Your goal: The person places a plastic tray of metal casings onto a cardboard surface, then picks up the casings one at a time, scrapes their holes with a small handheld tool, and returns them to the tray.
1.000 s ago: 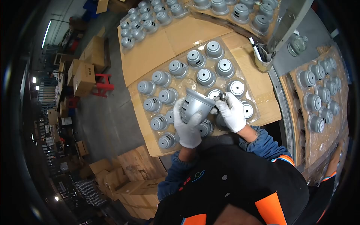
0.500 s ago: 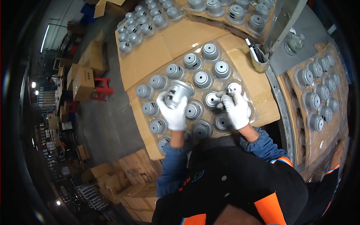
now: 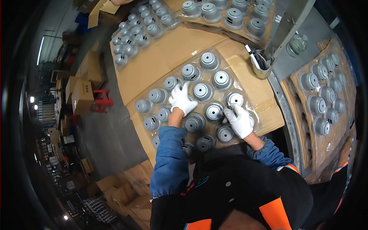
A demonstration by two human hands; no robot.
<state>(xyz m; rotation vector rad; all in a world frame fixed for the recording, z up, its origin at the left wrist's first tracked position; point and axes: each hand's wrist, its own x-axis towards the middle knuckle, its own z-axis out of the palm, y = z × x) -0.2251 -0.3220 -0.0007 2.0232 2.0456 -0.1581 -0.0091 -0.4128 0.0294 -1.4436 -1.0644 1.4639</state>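
Observation:
My left hand, in a white glove, lies over the middle of a clear plastic tray of grey metal cups, its fingers and thumb spread apart. Whatever is beneath the palm is hidden. A slotted cup stands just beyond its fingertips. My right hand, also gloved, is closed in a pinch at the tray's right side, between one cup and another. What its fingers hold is too small and dark to make out. The cups stand upside down, each with a hole in its top.
More cups stand on a tray at the back left, one at the back and one at the right. A pen holder sits by a metal post, near a glass bottle. Another person's hand shows at the top.
My left hand has come down onto the tray, and the cup it held raised is no longer seen in it. My right hand stays low over the right side, still pinched.

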